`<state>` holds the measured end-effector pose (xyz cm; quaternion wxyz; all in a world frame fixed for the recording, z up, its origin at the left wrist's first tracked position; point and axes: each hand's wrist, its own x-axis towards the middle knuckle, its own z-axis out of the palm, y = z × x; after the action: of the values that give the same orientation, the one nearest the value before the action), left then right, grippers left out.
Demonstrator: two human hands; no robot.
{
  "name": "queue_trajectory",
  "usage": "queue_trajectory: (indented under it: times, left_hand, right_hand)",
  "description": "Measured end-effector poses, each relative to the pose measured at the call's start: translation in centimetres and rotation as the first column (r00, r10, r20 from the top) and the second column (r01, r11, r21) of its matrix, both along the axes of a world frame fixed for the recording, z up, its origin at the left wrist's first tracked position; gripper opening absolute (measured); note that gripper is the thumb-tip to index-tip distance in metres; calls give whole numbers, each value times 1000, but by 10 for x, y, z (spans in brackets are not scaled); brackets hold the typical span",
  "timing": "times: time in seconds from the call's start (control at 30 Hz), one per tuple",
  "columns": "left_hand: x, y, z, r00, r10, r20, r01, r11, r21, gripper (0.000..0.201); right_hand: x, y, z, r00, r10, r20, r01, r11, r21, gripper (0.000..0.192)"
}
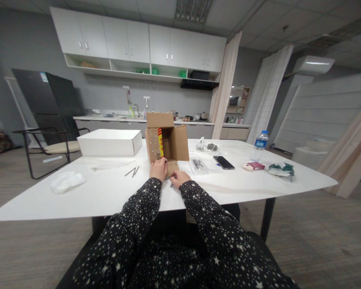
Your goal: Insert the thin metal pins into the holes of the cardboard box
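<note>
An open cardboard box (180,142) stands on the table with its opening facing me and its flaps spread. A red and yellow label shows on its left side. My left hand (158,169) is closed at the lower left edge of the box, fingers bent over the cardboard. My right hand (179,178) is beside it, at the front flap, with thumb and fingers pinched together. Whatever the right fingertips hold is too small to make out. A short dark metal piece (171,185) lies just below them. Several long metal nails (133,171) rest left of my left hand.
A white box (110,142) stands at the left, near a crumpled white bag (67,182). To the right are a clear plastic pack (198,165), a phone (224,162), a pink packet (257,165), a water bottle (260,145) and a green-white packet (280,169).
</note>
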<state>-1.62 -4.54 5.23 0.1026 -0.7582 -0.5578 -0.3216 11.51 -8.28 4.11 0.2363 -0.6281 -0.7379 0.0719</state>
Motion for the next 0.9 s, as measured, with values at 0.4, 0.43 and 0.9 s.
queue_trajectory:
  times: [0.4,0.43,0.9]
  left_hand:
    - [-1,2,1,999,5,36,-6,1000,5,22]
    - [-1,2,1,999,2,37,-2,1000,0,21]
    - [-5,1,1,997,8,72,-7,1000,-24,21]
  right_hand:
    - [1,3,-3,1000,3,4,-3,1000,10,21]
    - [1,3,-3,1000,3,3,-3,1000,11,22]
    - [2,2,-2,1000,10,3,-10,1000,14,23]
